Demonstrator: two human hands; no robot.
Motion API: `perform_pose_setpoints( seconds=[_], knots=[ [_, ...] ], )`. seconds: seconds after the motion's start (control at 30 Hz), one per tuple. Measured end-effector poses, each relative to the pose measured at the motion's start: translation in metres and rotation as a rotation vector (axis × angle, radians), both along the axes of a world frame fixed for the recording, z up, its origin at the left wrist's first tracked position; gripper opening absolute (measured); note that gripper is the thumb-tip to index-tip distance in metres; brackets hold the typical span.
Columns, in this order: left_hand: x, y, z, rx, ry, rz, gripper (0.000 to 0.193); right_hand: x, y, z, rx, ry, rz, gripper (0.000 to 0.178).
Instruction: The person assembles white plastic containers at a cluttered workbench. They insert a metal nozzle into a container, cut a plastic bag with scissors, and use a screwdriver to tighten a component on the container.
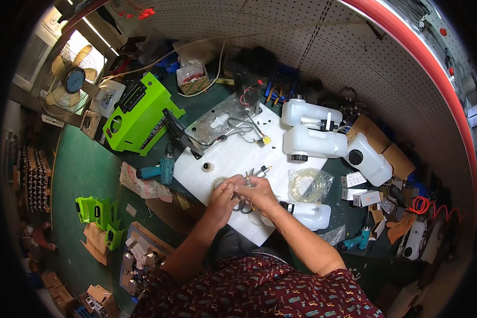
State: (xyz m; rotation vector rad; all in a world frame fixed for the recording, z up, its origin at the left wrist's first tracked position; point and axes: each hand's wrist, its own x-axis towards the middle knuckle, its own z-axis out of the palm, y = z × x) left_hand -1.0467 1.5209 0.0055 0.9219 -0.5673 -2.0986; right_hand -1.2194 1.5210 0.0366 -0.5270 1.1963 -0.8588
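Note:
My left hand [221, 202] and my right hand [258, 194] meet over the near part of a white foam sheet [191, 169]. Both are closed, fingertips pinched together at a small part they mostly hide. Just beyond the right fingers shows a slim metal piece with a brass-coloured tip [263, 170]. Dark grey tubing [243, 206] loops beneath the hands, and a pale hose curve [217, 183] appears beside the left fingers. A small round bottle-like piece with a dark centre [207, 167] stands to their left. By my right wrist lies a white plastic tank [312, 216].
Several white tanks [315, 143] stand at right, near a bagged coil of clear hose [308, 184]. A green housing [143, 116] and a teal cordless drill [165, 168] are at left. A metal plate with a cable and yellow connector [266, 140] lies beyond; another drill [358, 239] is right.

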Motion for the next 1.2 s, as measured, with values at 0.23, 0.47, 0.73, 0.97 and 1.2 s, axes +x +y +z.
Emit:
perform_pose_setpoints(
  seconds=[0.23,0.47,0.73,0.97,1.2],
  knots=[
    [0.049,-0.022,-0.081,-0.344,-1.057,0.411,0.061,-0.022,0.007,-0.001,0.106,-0.053,-0.076,0.026],
    [0.062,-0.066,-0.135,-0.629,-1.101,0.164,0.055,-0.039,0.019,-0.003,0.126,-0.083,-0.175,0.022],
    [0.044,-0.058,-0.024,-0.848,-0.939,-0.019,0.042,-0.048,0.03,0.009,0.09,-0.169,-0.244,0.018],
    [0.02,-0.046,0.082,-1.221,-1.033,-0.211,0.043,-0.051,0.038,0.023,-0.011,-0.212,-0.238,0.019],
    [0.007,-0.044,0.102,-1.298,-1.046,-0.27,0.045,-0.057,0.041,0.03,-0.07,-0.195,-0.218,0.022]
  ],
)
